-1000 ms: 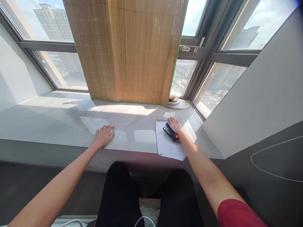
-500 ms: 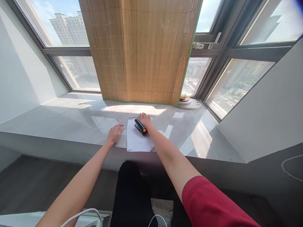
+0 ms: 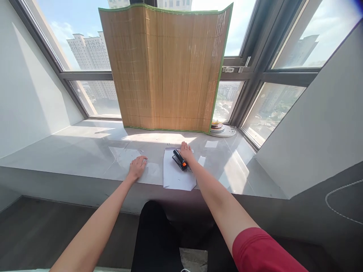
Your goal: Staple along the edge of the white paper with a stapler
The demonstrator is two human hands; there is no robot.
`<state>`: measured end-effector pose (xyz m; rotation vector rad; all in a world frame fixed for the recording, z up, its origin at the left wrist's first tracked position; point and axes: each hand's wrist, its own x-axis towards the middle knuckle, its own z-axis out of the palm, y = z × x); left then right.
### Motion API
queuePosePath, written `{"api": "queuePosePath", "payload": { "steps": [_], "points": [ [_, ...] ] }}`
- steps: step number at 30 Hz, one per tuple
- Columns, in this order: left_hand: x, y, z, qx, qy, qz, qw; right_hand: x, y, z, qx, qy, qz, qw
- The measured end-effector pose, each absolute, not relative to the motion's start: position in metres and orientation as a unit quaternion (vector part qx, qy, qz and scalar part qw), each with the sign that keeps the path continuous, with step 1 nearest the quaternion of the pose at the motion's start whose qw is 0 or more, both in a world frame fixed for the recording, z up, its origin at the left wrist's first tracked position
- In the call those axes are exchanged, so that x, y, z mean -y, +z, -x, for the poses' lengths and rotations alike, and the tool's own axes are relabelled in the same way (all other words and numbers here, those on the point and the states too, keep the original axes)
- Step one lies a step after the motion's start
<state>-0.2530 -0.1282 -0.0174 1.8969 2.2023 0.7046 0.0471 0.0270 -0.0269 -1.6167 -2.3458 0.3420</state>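
Observation:
A black stapler (image 3: 179,160) with an orange patch lies at a slant on white paper (image 3: 177,180), which reaches the front edge of the tiled ledge. My right hand (image 3: 186,151) rests flat on the paper's far right part, fingers stretched out, just beside the stapler. Left of the paper, and apart from it, my left hand (image 3: 138,167) lies on the ledge with its fingers loosely extended and nothing in them. Small staple-like bits (image 3: 168,144) lie on the ledge beyond the paper.
A bamboo mat (image 3: 170,75) with green edging stands upright against the window behind the ledge (image 3: 85,151). Stacked plates or discs (image 3: 218,127) sit by its lower right corner. My knee (image 3: 154,223) is below the ledge's front edge.
My right hand has slid the paper, with the stapler on it, to the right. My left hand stays at about the same spot on the ledge. The head view has tilted up slightly.

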Motion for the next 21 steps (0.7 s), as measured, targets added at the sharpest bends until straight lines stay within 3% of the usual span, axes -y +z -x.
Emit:
{"api": "queuePosePath", "payload": {
  "steps": [9,14,21],
  "points": [
    [0.134,-0.018,0.225,-0.677,0.231,-0.699,-0.014,-0.023,-0.03,-0.125,0.785,0.116,0.587,0.161],
    [0.128,-0.019,0.145,-0.555,0.295,-0.771,0.105,-0.024,-0.022,-0.124,0.773,0.135,0.585,0.203],
    [0.122,-0.03,0.094,-0.563,0.168,-0.804,0.097,-0.007,0.006,-0.146,0.74,0.133,0.588,0.298]
  ]
}}
